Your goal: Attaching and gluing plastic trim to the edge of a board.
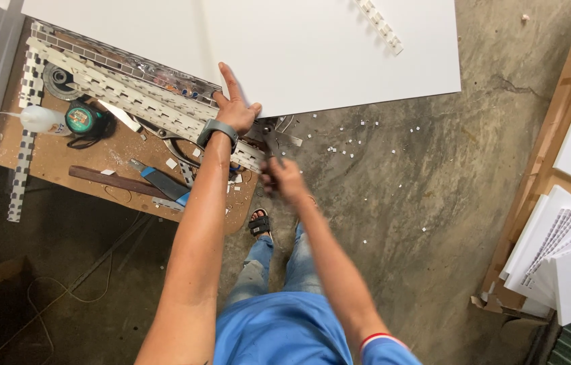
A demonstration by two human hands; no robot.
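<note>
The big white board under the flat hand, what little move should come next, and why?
Probably keep the left hand pressing the large flat white board at its near edge while the right hand brings its dark metal tool up there; the tool sits just below that edge.

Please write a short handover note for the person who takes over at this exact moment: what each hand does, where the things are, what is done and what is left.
Left hand: open, fingers spread, pressing flat on the edge of the large white panel and on the long white notched plastic strips on the brown workbench.
Right hand: closed on a dark tool, blurred; its kind cannot be told.
Done: small white offcut chips lie on the concrete floor.
Left: cannot tell from this view.
Nearby: blue-handled cutter, green tape measure, white glue bottle.
</note>
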